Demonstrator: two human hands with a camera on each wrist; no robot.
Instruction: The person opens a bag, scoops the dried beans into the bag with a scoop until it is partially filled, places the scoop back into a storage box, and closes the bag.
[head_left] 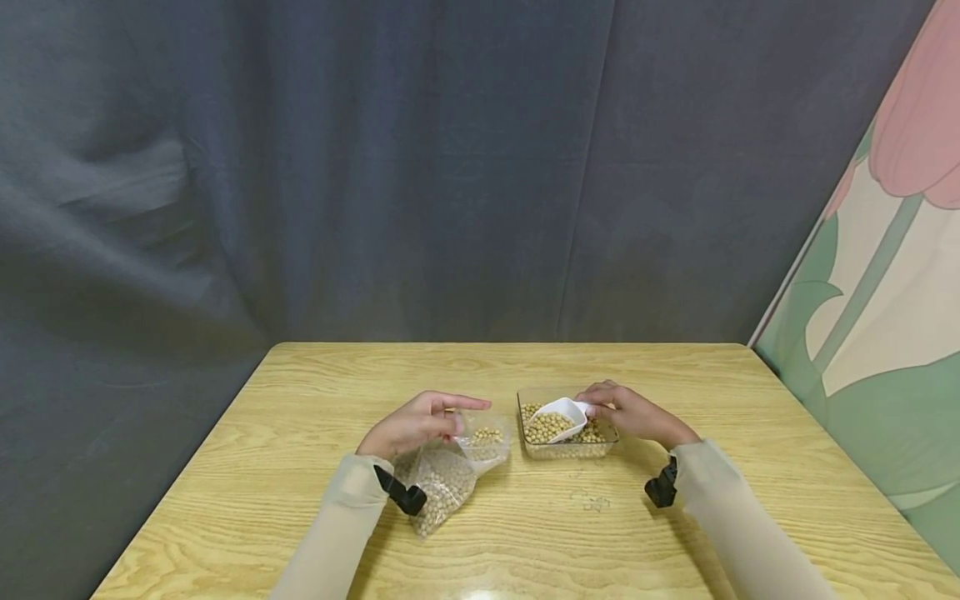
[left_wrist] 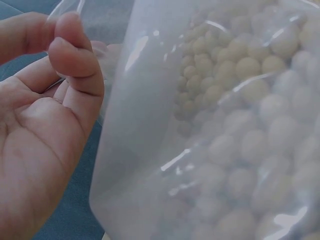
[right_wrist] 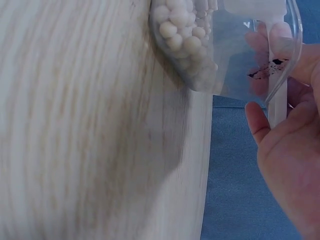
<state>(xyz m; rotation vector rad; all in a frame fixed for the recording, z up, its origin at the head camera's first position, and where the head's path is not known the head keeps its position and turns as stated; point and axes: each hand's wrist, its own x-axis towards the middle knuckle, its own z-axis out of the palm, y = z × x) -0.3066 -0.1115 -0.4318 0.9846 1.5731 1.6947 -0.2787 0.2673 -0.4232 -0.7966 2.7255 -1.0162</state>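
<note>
My left hand (head_left: pixel 416 427) pinches the upper edge of a clear plastic bag (head_left: pixel 444 487), with the index finger stretched out toward the container. Pale round beans fill the lower part of the bag, and its mouth gapes toward the right. In the left wrist view the thumb and fingertips (left_wrist: pixel 75 57) meet at the bag's edge. Right of the bag stands a clear rectangular container (head_left: pixel 570 452) holding more beans. Inside it lies a white scoop (head_left: pixel 567 407) heaped with beans, its handle gripped by my right hand (head_left: pixel 637 415). The right wrist view shows the white handle (right_wrist: pixel 278 107) behind the container wall.
All of this rests on a light wood-grain table (head_left: pixel 570 550). Faint dark marks (head_left: pixel 592 502) lie on the tabletop in front of the container. A dark curtain (head_left: pixel 450 167) hangs behind the table's far edge, and a flower-painted wall (head_left: pixel 885 333) borders the right side.
</note>
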